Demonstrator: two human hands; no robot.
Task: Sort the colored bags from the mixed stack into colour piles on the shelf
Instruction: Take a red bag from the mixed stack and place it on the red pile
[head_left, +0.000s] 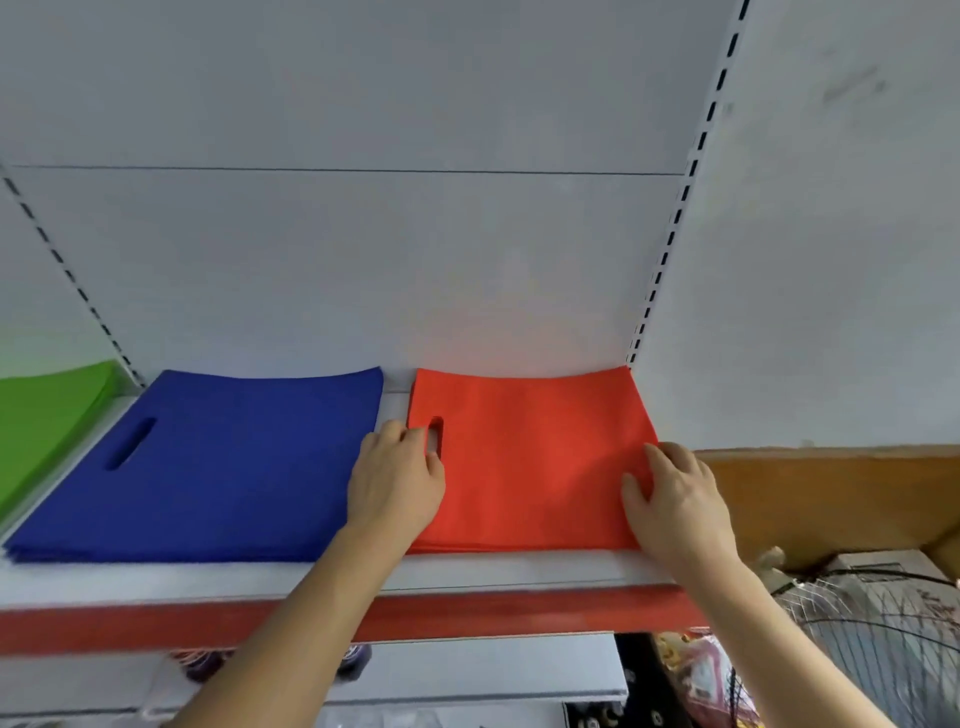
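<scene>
Red bag pile (524, 457) between both flat, relaxed hands: left hand (397, 478), right hand (675, 512).

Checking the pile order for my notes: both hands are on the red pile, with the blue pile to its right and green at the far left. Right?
Not quite. The head view shows the blue pile to the left of the red pile, not its right. The rest holds: left hand and right hand on red, green pile far left.

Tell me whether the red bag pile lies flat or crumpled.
Flat: the red bag pile lies spread on the shelf, edges stacked evenly.
</scene>
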